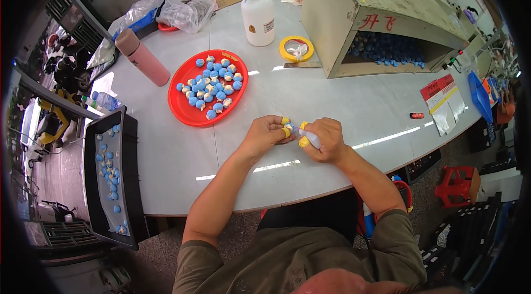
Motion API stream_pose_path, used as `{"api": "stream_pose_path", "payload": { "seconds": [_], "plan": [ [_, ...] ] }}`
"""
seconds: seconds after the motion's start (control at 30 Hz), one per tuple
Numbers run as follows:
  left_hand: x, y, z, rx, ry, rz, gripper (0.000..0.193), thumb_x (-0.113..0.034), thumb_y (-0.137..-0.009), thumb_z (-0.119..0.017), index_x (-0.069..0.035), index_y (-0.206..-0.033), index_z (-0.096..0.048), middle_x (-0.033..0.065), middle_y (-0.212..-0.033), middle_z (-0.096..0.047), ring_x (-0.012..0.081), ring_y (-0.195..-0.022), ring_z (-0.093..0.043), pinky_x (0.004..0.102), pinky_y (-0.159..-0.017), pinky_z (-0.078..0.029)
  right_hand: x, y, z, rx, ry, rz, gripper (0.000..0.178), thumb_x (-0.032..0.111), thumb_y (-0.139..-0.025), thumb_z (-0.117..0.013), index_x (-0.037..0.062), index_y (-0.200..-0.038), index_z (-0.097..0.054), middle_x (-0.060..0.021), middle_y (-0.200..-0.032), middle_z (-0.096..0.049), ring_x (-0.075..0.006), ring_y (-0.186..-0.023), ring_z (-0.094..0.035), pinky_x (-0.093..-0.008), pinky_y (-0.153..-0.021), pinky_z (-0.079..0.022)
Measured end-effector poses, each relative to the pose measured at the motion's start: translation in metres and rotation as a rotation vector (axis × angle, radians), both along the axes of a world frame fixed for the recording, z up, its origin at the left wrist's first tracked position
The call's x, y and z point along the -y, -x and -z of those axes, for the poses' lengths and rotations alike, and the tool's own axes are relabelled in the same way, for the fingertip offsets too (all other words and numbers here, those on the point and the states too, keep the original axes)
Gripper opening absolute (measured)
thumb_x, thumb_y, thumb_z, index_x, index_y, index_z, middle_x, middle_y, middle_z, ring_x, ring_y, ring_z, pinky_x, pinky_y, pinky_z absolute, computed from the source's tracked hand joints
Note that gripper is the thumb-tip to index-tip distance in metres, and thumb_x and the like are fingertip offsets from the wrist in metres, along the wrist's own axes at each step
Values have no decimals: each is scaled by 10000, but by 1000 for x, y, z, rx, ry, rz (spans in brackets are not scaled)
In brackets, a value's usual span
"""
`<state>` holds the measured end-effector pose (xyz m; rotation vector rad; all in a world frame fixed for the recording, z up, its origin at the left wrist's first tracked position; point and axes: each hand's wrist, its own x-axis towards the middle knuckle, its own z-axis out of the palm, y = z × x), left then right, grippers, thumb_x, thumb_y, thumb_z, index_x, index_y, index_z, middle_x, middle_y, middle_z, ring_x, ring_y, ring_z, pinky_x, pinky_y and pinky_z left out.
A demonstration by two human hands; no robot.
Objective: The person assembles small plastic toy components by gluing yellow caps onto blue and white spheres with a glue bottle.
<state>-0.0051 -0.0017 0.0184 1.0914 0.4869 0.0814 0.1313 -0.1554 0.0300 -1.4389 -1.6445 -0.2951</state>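
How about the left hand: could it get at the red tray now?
Probably yes: nothing stands between the left hand and the red tray, though that hand pinches a small blue-and-white piece.

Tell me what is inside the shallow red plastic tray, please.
Many small round blue-and-cream pieces lie inside the shallow red plastic tray. Bare red shows around them; whatever lies under the pieces is covered.

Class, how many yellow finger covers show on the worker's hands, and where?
4 yellow finger covers: two on the left hand and two on the right hand, each pair one above the other. More may be hidden.
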Motion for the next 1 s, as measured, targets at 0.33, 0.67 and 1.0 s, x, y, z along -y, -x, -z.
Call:
{"api": "stream_pose_path", "payload": {
  "seconds": [0.33,0.67,1.0],
  "plan": [
    [-2,1,-3,20,6,-2,286,16,-890,-570,132,-1143,-506,182,-1030,-629,224,-925,-671,241,-786,-558,-2,-2,3,-132,-61,-37,213,79,-714,-695,4,-885,-594,-124,-720,-628,-261,-543,-588,-321,-518,-470],
    [-5,4,-13,-66,91,-58,296,-21,-879,-574,65,-1154,-504,139,-1051,-625,223,-946,-662,256,-804,-558,30,-19,-27,-990,2,95,313,28,-874,-577,-13,-1166,-473,-135,-1026,-640,-141,-846,-612,-265,-797,-480],
    [-2,3,-17,-32,36,-16,316,-33,-870,-634,-5,-1157,-504,100,-1063,-628,196,-944,-654,248,-773,-551,197,-173,28,-523,-19,1027,188,107,-825,-701,15,-957,-604,0,-791,-566,-117,-716,-518,-268,-657,-443]
  ]
}}
